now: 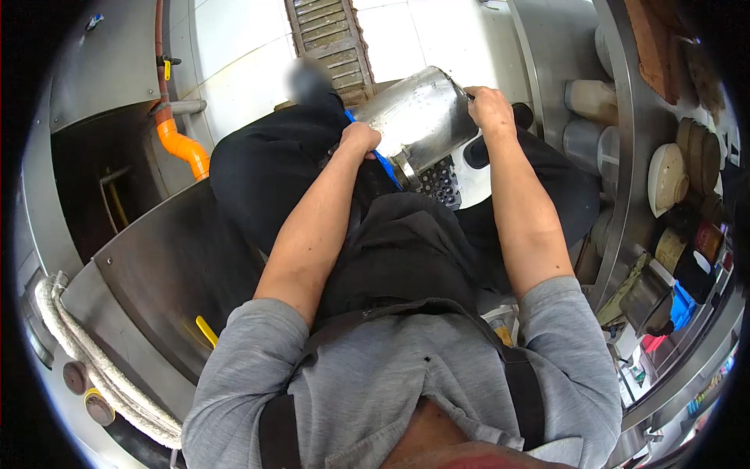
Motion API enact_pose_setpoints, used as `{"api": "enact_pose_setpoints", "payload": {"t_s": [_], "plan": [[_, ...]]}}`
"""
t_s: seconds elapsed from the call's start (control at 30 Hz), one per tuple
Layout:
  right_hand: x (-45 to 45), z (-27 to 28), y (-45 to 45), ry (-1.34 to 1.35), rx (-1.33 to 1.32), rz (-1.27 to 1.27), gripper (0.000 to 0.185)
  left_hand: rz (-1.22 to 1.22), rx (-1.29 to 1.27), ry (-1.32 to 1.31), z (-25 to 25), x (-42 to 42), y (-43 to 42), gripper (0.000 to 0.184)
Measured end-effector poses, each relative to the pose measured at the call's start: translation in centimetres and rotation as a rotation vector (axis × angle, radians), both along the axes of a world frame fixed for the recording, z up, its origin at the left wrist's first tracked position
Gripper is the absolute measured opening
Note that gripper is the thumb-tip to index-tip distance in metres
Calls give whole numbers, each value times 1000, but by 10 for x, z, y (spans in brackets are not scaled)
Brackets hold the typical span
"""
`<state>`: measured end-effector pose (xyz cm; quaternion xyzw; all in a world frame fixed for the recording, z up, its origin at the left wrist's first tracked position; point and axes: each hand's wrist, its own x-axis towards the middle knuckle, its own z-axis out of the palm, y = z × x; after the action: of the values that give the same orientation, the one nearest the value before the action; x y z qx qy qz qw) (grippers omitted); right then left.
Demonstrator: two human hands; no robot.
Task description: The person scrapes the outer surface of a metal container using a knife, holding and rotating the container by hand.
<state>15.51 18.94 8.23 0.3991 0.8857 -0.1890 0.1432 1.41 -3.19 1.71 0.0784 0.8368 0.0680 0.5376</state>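
Note:
A dented metal cylinder (426,109), like a large pot or canister, lies tilted on its side between my bent knees. Along its left end runs a blue strip (384,168); whether it belongs to the cylinder is unclear. My left hand (361,139) is closed at this end, over the blue strip. At the opposite end my right hand (491,108) is closed on the cylinder's edge, where a small dark part shows by the fingers. A short metal spout or fitting (404,168) sticks out at the lower left. The cylinder's inside is hidden.
A slatted drain grate (332,39) crosses the white tiled floor (234,35). Black perforated matting (441,184) shows below the cylinder. An orange pipe (181,144) and steel cabinets stand left. On the right, a steel shelf holds plastic containers (590,100) and bowls (664,180).

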Motion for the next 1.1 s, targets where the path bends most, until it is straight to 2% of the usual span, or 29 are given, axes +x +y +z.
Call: {"api": "enact_pose_setpoints", "payload": {"t_s": [0.17, 0.27, 0.33, 0.37, 0.43, 0.47, 0.57, 0.6, 0.73, 0.83, 1.1], "plan": [[-11, -4, 9, -89, -24, 126, 40, 11, 22, -10, 8, -2, 1, 25], [-8, -11, 8, -74, 17, 159, 33, 23, 10, -17, 4, -1, 1, 24], [-2, -13, 3, 143, -40, -75, 31, 66, 21, 0, 4, -1, 0, 23], [-1, -13, 0, 141, -43, -75, 31, 67, 18, -1, 5, 0, 0, 23], [0, -11, -3, 104, -351, -402, 32, 63, -9, -14, 7, 0, 2, 24], [5, -26, -10, 193, -68, -107, 32, 62, -9, -14, 7, 0, 2, 24], [5, -22, -4, 83, 52, -5, 30, 57, 10, -20, 8, 0, 2, 24], [6, -22, 2, 161, 86, -96, 28, 20, -24, -24, 8, 0, 3, 26], [4, -12, 21, 216, 10, -139, 34, 30, -60, -11, 17, 1, 5, 28], [-6, -9, 10, 206, -13, -61, 34, 15, -31, 16, 7, 2, 2, 28], [-5, -14, 23, -36, -86, -47, 34, 7, -92, -17, 14, -1, 6, 28]]}}
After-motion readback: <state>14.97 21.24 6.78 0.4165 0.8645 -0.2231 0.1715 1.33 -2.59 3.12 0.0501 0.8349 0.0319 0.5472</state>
